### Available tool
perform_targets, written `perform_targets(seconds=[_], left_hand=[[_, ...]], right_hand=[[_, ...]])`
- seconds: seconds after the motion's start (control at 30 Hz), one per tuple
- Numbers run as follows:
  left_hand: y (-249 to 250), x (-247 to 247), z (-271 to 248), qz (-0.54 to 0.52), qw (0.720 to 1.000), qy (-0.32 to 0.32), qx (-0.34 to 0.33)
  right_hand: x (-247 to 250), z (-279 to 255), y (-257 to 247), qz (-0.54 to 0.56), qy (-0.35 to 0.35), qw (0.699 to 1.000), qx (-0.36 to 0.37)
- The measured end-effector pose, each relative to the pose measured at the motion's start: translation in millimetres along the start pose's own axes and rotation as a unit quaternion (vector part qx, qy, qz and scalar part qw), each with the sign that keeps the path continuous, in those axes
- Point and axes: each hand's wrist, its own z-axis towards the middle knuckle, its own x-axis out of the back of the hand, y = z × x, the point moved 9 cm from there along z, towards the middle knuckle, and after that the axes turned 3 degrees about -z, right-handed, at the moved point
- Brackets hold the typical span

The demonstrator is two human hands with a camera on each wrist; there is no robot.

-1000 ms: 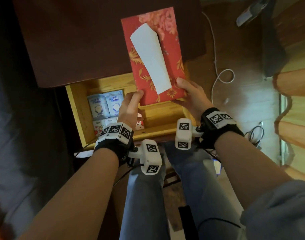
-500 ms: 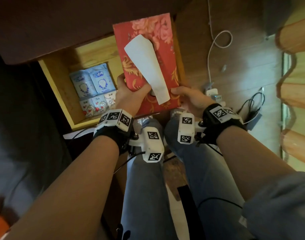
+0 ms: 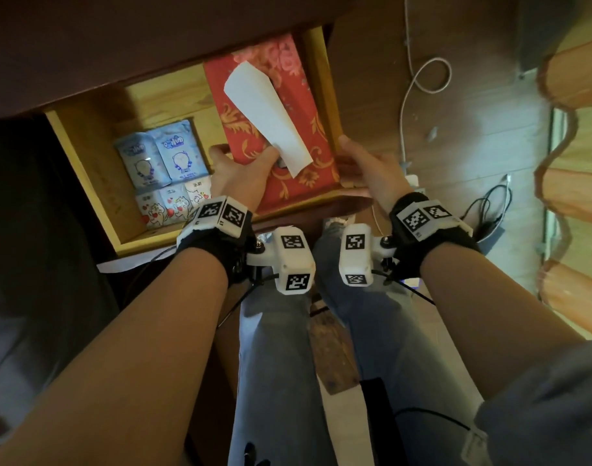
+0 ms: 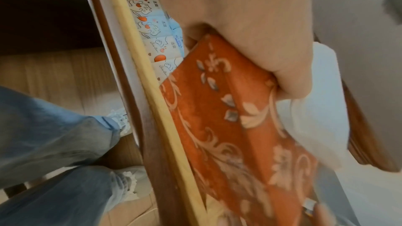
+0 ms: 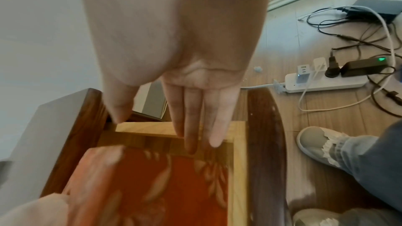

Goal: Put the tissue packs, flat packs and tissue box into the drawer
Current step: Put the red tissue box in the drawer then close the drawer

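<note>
The red floral tissue box, with a white tissue sticking out of its top, lies in the right part of the open light-wood drawer. My left hand grips the box's near left corner, thumb on top. In the left wrist view that left hand is curled round the box. My right hand is at the box's right side, by the drawer wall. Its fingers are straight, tips over the box's edge; contact is unclear. Blue tissue packs and cat-print flat packs lie in the drawer's left part.
The dark wooden cabinet top overhangs the back of the drawer. A power strip, chargers and cables lie on the wood floor to the right. My jeans-clad legs are below the drawer front. An orange curtain hangs far right.
The tissue box has come down from above the cabinet top into the right part of the drawer. My right hand has released its grip and its fingers are straight.
</note>
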Motion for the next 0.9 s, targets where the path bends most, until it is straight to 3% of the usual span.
perform_targets(seconds=[0.27, 0.43, 0.9], left_hand=[[-3, -14, 22, 0.023, 0.999, 0.007, 0.022], [-10, -28, 38, 0.013, 1.000, -0.003, 0.027], [-30, -64, 57, 0.073, 0.993, -0.087, 0.013]], right_hand=[[30, 35, -5, -0.080, 0.130, 0.987, 0.044], [23, 46, -4, -0.107, 0.118, 0.986, 0.045], [25, 54, 5, -0.034, 0.073, 0.996, 0.027]])
